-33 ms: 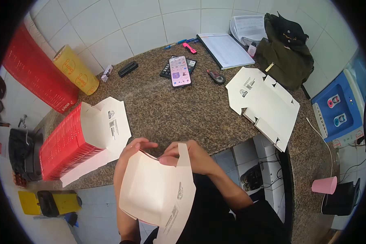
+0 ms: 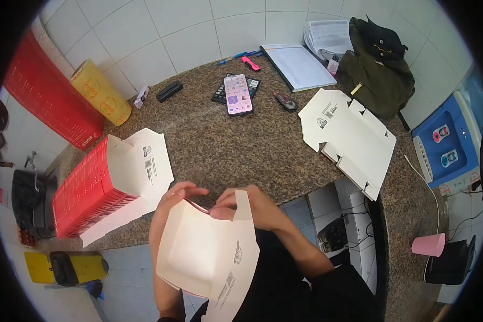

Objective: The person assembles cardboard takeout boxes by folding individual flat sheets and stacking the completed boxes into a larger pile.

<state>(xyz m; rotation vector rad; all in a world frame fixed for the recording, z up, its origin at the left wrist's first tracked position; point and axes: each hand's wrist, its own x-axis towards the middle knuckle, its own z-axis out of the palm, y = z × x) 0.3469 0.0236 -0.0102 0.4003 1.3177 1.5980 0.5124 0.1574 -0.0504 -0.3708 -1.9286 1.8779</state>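
A partly folded paper box, white inside with printed marks on its long side flap, is held up in front of my body, off the counter's near edge. My left hand is wrapped behind its left side, with the fingers at the top corner. My right hand pinches the top edge between thumb and fingers, behind an upright narrow flap. On the counter at left lies a nested stack of red boxes, white inside. Flat white box blanks are piled at right.
The speckled counter bears a phone on a calculator, a black stapler, a small cutter and a clipboard. A yellow roll and green bag stand farther back. At right are a pink cup and a blue water dispenser.
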